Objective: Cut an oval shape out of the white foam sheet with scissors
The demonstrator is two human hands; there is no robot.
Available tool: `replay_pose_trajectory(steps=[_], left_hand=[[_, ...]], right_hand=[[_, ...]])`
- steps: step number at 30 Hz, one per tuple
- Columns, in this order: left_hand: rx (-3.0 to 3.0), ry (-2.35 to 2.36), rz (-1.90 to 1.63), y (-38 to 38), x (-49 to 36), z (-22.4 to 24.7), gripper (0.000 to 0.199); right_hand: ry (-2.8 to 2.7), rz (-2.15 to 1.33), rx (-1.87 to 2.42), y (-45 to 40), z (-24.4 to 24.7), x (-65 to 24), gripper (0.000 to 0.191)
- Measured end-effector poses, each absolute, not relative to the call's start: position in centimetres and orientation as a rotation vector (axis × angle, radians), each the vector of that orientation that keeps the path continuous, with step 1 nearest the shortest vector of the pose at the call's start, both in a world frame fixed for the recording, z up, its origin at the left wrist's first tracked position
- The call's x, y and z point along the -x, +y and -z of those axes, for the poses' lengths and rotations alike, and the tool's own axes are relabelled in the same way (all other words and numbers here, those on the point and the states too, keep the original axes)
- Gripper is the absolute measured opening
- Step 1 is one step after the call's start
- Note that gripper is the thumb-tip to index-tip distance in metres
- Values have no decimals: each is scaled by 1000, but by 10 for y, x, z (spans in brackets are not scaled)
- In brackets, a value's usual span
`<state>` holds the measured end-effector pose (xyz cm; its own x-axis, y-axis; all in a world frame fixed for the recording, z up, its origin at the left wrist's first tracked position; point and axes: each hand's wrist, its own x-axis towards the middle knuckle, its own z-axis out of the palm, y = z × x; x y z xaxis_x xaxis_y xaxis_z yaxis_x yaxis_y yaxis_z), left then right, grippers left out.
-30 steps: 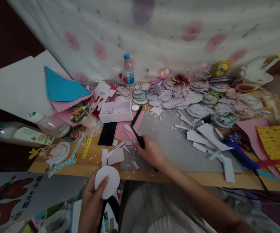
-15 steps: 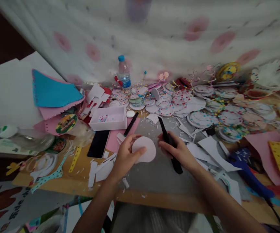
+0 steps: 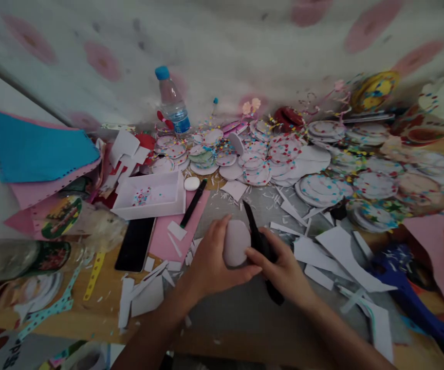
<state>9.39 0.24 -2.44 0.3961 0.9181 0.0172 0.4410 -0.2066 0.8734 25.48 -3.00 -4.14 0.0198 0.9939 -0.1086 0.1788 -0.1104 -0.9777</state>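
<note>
A pale round disc (image 3: 237, 243) stands tilted between my two hands, over the grey mat (image 3: 237, 321). My left hand (image 3: 213, 259) has its fingers round the disc's left edge, its thumb stretched toward my right hand. Held in my right hand (image 3: 281, 262) is a black craft knife (image 3: 258, 234), its tip pointing up and away from me. The right thumb reaches to the disc's right edge. Paper offcuts (image 3: 318, 254) lie to the right of the knife.
A white box (image 3: 152, 205), black phone (image 3: 135, 244) and black marker (image 3: 194, 203) sit on the left. Behind are a water bottle (image 3: 173, 105) and piles of dotted discs (image 3: 318, 191). A blue tool (image 3: 410, 293) lies at the right.
My hands have come together at the disc, which has tilted more upright. The right thumb now reaches the disc. The whole view has shifted and looks closer.
</note>
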Motion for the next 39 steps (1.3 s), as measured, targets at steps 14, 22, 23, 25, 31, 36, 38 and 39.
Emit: replay_pose_trajectory(steps=[14, 22, 23, 25, 31, 36, 38, 39], left_hand=[[-1850, 1078, -609, 12, -67, 19, 75], [-1912, 1057, -571, 17, -66, 25, 73], [-1918, 1060, -568, 17, -66, 26, 72], [-1924, 1072, -575, 17, -66, 28, 71], [-1929, 1087, -588, 17, -65, 29, 68], [-1920, 1102, -591, 19, -64, 28, 67], [-1912, 1101, -583, 19, -63, 28, 67], [-1907, 1099, -580, 20, -62, 29, 67]], right_hand=[[-2152, -379, 1255, -39, 30, -280, 25], [-2250, -312, 1250, -39, 38, -274, 23], [-2251, -302, 1248, -39, 38, -274, 23], [-2245, -277, 1252, -39, 39, -274, 24], [-2201, -196, 1306, -38, 40, -276, 25], [-2180, -170, 1355, -37, 42, -277, 25], [-2171, -154, 1362, -37, 43, -277, 25], [-2165, -149, 1364, -37, 43, -277, 25]])
